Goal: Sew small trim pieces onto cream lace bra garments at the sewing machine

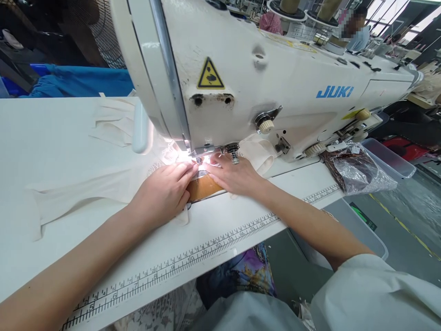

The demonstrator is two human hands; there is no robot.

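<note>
A white sewing machine (pixel 292 78) stands over the table, its lamp lighting the needle area. Cream fabric (pixel 86 191) spreads left of the needle, and more of it (pixel 260 154) lies folded behind my right hand. My left hand (pixel 163 193) presses on the fabric just left of the needle, fingers closed together and fingertips near the presser foot. On the other side, my right hand (pixel 236 174) rests with fingers spread, its fingertips by the foot. An orange-brown plate (pixel 204 187) shows between the hands. Glare hides detail at the needle.
Cut cream pieces (pixel 115 122) lie at the table's back left. A printed ruler (pixel 206 250) runs along the front edge. Right of the table are a plastic-wrapped bundle (pixel 358 170) and a clear bin (pixel 389 158). A person (pixel 360 37) is in the background.
</note>
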